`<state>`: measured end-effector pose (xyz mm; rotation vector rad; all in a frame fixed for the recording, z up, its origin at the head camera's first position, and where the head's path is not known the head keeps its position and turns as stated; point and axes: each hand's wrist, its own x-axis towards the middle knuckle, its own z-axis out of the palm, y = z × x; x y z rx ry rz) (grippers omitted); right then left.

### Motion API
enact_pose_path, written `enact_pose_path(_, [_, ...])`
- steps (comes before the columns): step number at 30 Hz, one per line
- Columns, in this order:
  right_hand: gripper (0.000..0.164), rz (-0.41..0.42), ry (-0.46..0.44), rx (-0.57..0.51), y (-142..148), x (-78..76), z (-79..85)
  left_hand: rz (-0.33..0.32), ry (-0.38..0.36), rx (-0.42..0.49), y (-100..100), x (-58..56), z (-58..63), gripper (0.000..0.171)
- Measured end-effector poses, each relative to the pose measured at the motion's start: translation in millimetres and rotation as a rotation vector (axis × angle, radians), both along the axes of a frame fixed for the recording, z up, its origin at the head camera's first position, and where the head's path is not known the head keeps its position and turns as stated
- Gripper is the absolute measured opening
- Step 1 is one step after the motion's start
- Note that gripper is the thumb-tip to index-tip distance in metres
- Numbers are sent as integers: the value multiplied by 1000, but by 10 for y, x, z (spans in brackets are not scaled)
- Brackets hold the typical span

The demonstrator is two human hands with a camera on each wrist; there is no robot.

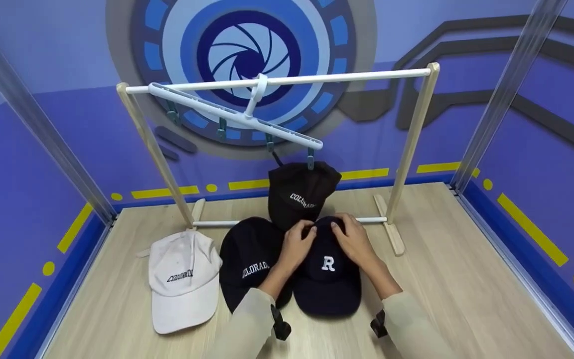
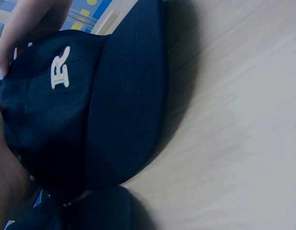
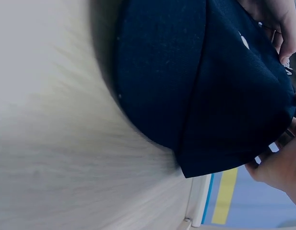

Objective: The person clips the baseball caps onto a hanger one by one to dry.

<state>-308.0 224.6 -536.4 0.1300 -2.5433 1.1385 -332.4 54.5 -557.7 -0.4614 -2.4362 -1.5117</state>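
A navy cap (image 1: pixel 328 294) with a white R sits brim forward on the wooden table. My left hand (image 1: pixel 298 243) grips the rear left of its crown, and my right hand (image 1: pixel 356 242) grips the rear right; some fingers are hidden behind the fabric. The brim (image 2: pixel 126 100) shows fully in the left wrist view. Close on the left lies a black cap (image 1: pixel 242 249) lettered COLORADO, partly behind my left forearm. Behind my hands, another dark COLORADO cap (image 1: pixel 292 187) hangs by a green clip (image 1: pixel 310 158) from a pale clip hanger (image 1: pixel 247 118).
The hanger tilts down to the right on the white bar (image 1: pixel 352 77) of a wooden rack (image 1: pixel 414 139). A white cap (image 1: pixel 185 269) lies at the left on the table (image 1: pixel 461 259). More green clips hang along the hanger. Blue panels (image 1: pixel 58 164) enclose the table.
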Motion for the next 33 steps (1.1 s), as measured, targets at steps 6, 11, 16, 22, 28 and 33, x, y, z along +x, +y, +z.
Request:
enact_pose_path(6, [32, -3, 63, -31, 17, -2, -16, -32, 66, 51, 32, -4, 9, 13])
enact_pose_path(11, [28, 6, 90, -39, 14, 13, -40, -34, 82, 70, 33, 23, 1, 10])
enact_pose_path(16, [28, 9, 118, -29, 6, 16, -46, -17, 90, 65, 42, 38, -5, 8])
enact_pose_path(22, [22, 3, 179, -38, -2, 25, -28, -20, 106, 76, 49, 57, 20, 9])
enact_pose_path(28, [20, -4, 190, -49, -39, 45, -30, -24, 81, 90, 30, 77, 31, 9])
enact_pose_path(33, [21, -6, 186, -89, -67, 77, -42, -20, 56, 103, 27, 118, 31, 7])
